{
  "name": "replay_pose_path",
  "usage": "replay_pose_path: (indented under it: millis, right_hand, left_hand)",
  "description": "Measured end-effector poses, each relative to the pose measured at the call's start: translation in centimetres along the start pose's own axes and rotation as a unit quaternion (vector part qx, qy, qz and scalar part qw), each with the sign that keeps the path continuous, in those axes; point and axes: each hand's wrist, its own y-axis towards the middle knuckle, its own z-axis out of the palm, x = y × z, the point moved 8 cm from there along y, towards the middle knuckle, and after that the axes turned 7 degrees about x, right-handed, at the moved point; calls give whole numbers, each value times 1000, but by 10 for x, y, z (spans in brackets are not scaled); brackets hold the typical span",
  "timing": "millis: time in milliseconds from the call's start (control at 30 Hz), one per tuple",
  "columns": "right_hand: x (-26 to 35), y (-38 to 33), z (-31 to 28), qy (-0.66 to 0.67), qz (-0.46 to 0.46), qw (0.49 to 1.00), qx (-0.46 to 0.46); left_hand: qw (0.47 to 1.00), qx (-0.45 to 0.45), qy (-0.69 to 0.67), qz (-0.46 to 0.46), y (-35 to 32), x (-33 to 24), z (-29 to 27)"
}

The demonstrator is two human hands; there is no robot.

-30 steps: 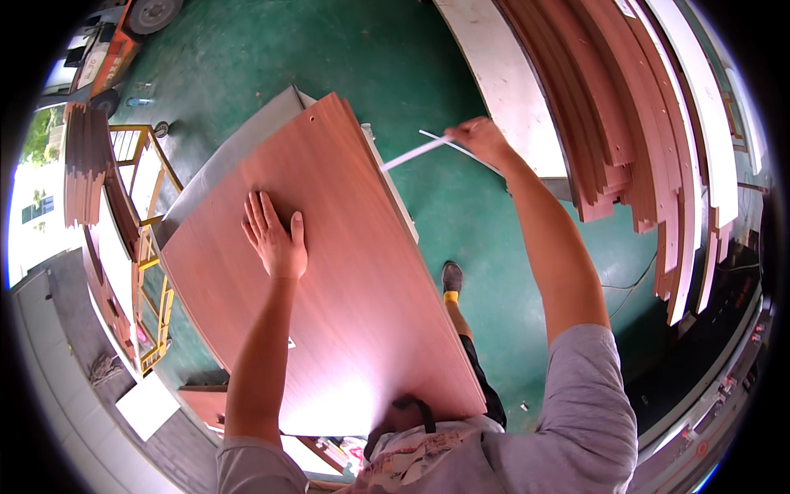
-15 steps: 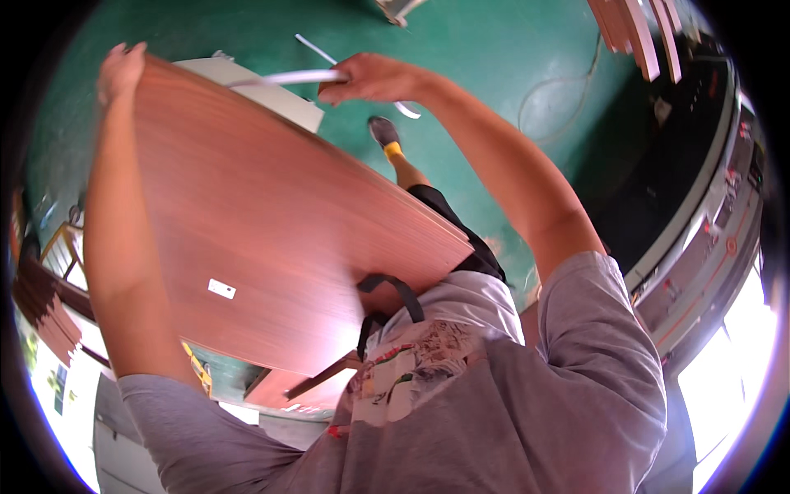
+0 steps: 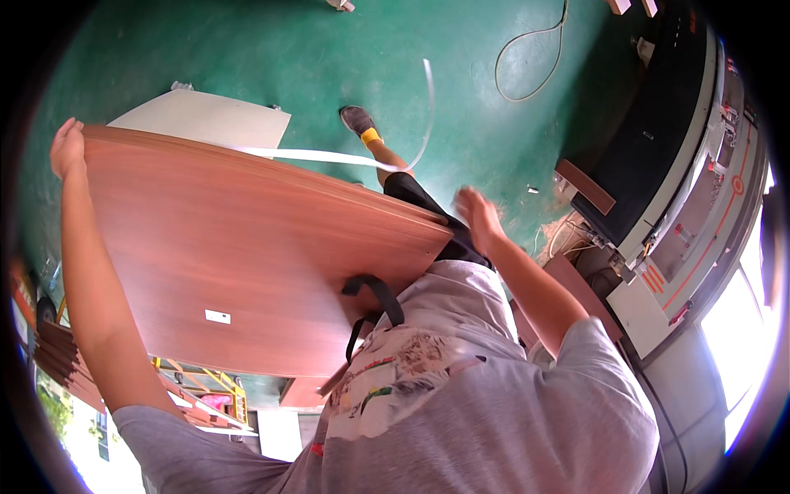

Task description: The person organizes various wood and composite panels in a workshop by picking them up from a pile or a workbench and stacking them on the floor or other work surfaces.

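Note:
My left hand (image 3: pixel 67 148) is wrapped round the far left corner of a large reddish-brown wood-grain panel (image 3: pixel 239 239), which lies in front of my body. Lines along the panel's far edge look like layers; I cannot tell whether it is one board or more. A thin white strip (image 3: pixel 321 155) runs out beside that far edge, and its free end curls up over the floor. My right hand (image 3: pixel 481 218), a little blurred, holds nothing and has its fingers apart, off the panel's right corner. A small white label (image 3: pixel 217 317) sticks to the panel.
Beyond the panel is a pale board (image 3: pixel 206 119) on the green floor (image 3: pixel 288 49). A long machine with a black top (image 3: pixel 638 136) stands at the right, a small brown piece (image 3: pixel 586 188) by it. A hose loop (image 3: pixel 499 78) lies far right. At lower left is a yellow frame (image 3: pixel 239 399).
My right hand has let go of the white strip and come back toward my body on the right. My left hand and the panel have shifted left and nearer in the view.

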Motion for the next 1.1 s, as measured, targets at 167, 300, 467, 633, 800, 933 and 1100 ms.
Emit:
replay_pose_path:
  millis: [167, 300, 467, 633, 800, 933, 1100]
  right_hand:
    - [-55, -70, 61, 263, 179, 936, 149]
    - [-32, -81, 72, 245, 180, 947, 102]
    - [-38, -75, 64, 169, 209, 960, 75]
    - [-21, -82, 60, 161, 201, 963, 81]
    - [-29, -77, 57, 149, 227, 962, 5]
    - [-31, -74, 50, 120, 235, 965, -6]
    - [-45, -63, 38, 136, 213, 967, -27]
  left_hand:
    - [996, 72, 20, -41, -16, -29, 29]
    - [991, 106, -64, -47, 5, 4, 13]
    - [990, 100, -87, -48, 26, 22, -2]
    - [996, 45, 61, -39, 5, -8, 11]
    - [992, 44, 107, -53, -5, -18, -4]
    - [977, 48, 205, -31, -12, -30, -10]
    - [988, 45, 114, -90, -40, -57, 4]
